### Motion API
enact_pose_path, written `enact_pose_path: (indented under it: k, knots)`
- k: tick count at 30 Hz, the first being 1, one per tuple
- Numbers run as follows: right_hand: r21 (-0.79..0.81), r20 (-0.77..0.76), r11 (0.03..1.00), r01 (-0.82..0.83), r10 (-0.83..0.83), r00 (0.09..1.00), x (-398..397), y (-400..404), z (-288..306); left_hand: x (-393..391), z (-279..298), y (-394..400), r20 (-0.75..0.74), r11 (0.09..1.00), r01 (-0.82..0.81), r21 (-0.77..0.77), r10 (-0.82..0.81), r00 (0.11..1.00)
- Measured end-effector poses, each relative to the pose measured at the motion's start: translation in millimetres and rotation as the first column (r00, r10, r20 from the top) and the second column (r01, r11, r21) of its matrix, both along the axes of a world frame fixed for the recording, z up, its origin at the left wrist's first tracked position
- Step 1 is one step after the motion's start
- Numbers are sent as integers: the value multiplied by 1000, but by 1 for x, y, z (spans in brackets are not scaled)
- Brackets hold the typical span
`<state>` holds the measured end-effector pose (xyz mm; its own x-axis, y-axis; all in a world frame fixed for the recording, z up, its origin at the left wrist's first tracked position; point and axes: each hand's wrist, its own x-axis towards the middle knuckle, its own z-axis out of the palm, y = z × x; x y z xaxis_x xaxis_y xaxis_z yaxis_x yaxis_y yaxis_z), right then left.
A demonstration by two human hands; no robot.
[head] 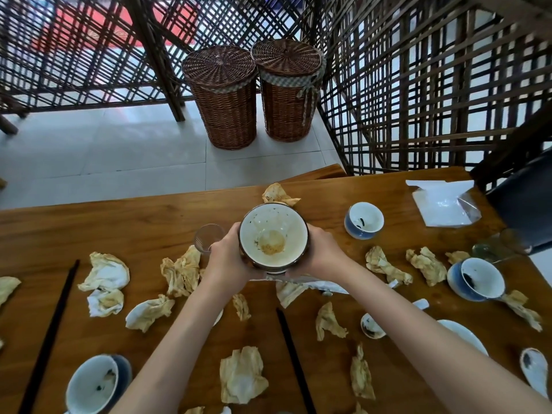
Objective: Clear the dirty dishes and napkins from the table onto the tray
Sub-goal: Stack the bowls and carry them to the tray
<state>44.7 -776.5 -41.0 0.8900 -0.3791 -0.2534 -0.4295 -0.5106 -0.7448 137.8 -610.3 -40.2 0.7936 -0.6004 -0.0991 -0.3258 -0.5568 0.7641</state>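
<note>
While both hands are up over the wooden table [149, 222], they've got the big dirty bowl [273, 238] between them: the left hand [230, 258] wraps its fingers round the bowl's left side and the right hand [321, 253] cups the right side, so both sets of fingers are curled against the dark outer wall. The bowl is held above the tabletop, tipped a bit toward the camera, so you can see the cream inside with a brownish stain at the bottom. Just left of the bowl there's a clear glass [207, 238], partly behind the left hand. Right behind the bowl sits one crumpled stained napkin [279, 195], and loads more are scattered below and to both sides of it, like the pale one [104, 273] well off to the left. To the right of the bowl is a small blue-and-white cup [363, 220], further right a second one [478, 279], and a third [94, 383] down at the lower left. Dark chopsticks [294, 360] lie below the bowl, another pair [52, 333] far left of it. A clear plastic bag [445, 206] sits far right of the bowl. Beyond the bowl, on the tiled floor, stand two lidded wicker baskets [224, 97] against a lattice screen [418, 85]. Can't see any tray.
</note>
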Motion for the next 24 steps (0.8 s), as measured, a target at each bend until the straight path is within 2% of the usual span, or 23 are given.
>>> enact_pose_path:
  k: [9,24]
  knots:
    - [71,42,996,48,-51,998,-34,-3,27,-20,24,-4,13,995,77,-58,-76,997]
    - [54,85,981,189,-193,977,-126,17,75,-77,51,8,-7,947,259,-189,-265,964]
